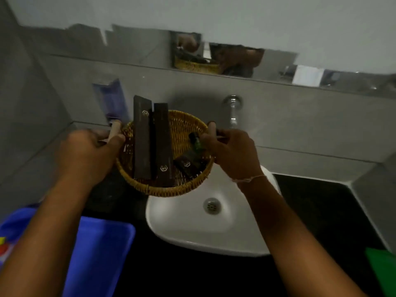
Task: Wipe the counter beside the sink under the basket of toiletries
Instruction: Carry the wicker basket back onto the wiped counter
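A round woven basket (162, 189) is held up in the air over the left rim of the white sink (192, 228). My left hand (87, 155) grips its left handle and my right hand (231, 153) grips its right handle. Inside lie two long dark boxes (143, 142), a small dark box (188, 166) and a little green bottle (196, 142). The black counter (111, 198) left of the sink shows below the basket, dim and partly hidden by my left arm. No cloth is visible.
A blue plastic tub (102, 249) sits at the counter's front left. A chrome tap (232, 110) comes out of the grey tiled wall, with a wall dispenser (110, 99) to its left. A green object (383, 269) lies at the far right. A mirror runs above.
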